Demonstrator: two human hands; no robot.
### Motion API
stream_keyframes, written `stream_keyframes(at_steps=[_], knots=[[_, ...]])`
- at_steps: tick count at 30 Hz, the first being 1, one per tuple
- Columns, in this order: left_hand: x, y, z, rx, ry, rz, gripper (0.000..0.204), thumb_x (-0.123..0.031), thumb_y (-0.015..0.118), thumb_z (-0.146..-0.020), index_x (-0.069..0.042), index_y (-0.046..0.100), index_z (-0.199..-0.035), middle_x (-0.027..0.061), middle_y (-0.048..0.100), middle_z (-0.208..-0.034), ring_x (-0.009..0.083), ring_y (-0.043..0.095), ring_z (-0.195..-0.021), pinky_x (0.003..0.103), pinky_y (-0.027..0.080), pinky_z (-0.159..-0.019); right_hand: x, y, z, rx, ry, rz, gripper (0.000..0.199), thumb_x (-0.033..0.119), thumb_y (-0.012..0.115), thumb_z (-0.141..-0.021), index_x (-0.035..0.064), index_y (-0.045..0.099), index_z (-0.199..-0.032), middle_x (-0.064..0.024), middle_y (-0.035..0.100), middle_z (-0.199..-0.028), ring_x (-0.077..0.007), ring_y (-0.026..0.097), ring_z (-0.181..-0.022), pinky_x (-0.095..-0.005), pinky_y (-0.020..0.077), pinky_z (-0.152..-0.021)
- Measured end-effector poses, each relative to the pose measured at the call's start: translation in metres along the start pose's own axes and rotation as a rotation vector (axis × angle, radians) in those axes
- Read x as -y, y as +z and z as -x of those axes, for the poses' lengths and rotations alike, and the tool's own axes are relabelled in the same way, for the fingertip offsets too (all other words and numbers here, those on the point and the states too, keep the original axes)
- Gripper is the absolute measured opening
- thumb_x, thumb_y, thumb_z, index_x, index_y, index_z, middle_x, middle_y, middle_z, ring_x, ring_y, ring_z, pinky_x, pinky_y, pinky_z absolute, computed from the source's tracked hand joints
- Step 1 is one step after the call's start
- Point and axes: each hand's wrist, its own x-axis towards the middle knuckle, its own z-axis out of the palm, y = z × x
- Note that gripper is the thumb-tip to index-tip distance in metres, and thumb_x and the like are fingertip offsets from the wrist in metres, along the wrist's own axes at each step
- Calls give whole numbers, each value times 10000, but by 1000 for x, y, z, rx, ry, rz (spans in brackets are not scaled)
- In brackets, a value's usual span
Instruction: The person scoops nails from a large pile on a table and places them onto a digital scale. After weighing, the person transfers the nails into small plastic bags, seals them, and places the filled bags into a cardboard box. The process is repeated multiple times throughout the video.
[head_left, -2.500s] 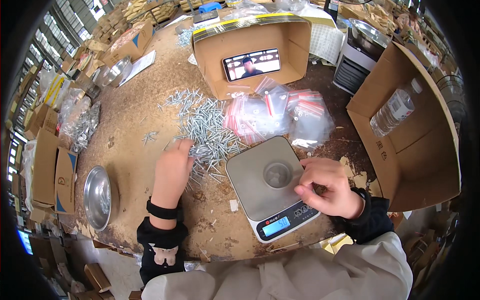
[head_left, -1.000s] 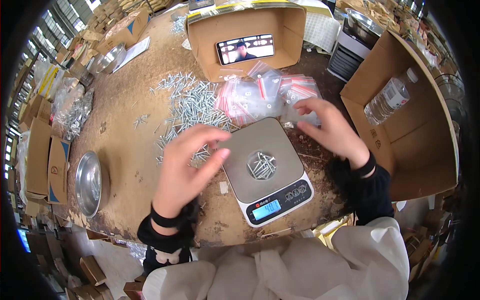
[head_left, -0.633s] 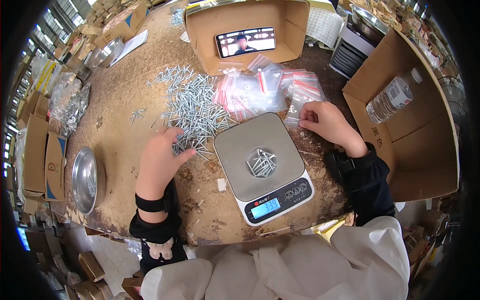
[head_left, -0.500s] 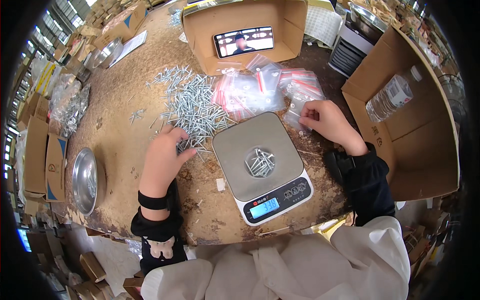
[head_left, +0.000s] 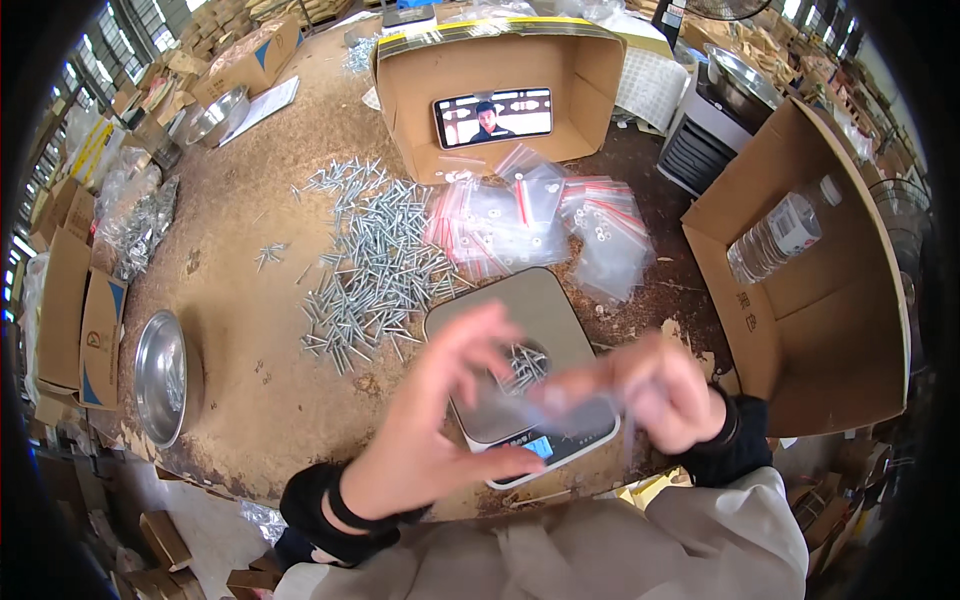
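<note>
My left hand is over the left side of the kitchen scale, its fingers spread and nothing in them. Blurred by motion, my right hand is closed at the scale's right side, pinching a clear zip bag that shows only as a smear. Between the hands, a small round dish on the scale holds several screws. The scale's lit display is partly covered by my left thumb. Beyond my left hand lies a wide heap of silver screws.
Clear zip bags with red strips lie behind the scale. A phone leans inside an open carton. On the right, a cardboard box holds a plastic bottle. A metal bowl stands at the left edge.
My right hand has come from the zip bags to the scale with a bag. My left hand has left the screw heap, moved right over the scale and spread its fingers.
</note>
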Motion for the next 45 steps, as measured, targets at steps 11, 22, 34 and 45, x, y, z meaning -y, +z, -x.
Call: stream_keyframes(at_steps=[11,22,34,45], knots=[[6,-1,7,142,241,-65,110,-87,746,-818,-65,639,-831,78,601,-824,216,574,-650,311,431,-535,0,6,-3,-221,-165,-62,196,198,513,-984,32,536,-1085,-248,657,-1008,-358,685,-921,-445,567,-775],[10,9,7,475,128,132,173,-167,627,-931,-49,575,-816,75,531,-764,289,521,-626,354,419,-569,13,15,-7,173,-173,281,187,153,730,-821,63,682,-978,-61,634,-847,-224,610,-644,-318,484,-547],[13,8,7,364,-141,266,59,-41,582,-858,10,573,-828,85,524,-763,217,482,-631,328,363,-566,21,19,-9,254,-257,381,58,112,652,-839,131,698,-870,-62,656,-1038,-248,546,-1133,-557,362,-1040],[14,28,17,474,-185,491,430,-187,784,-767,-22,574,-1103,88,621,-1028,239,609,-939,346,470,-827,23,20,-3,377,-278,409,84,111,592,-883,70,613,-953,-115,651,-1188,-344,486,-1308,-635,108,-1152]])
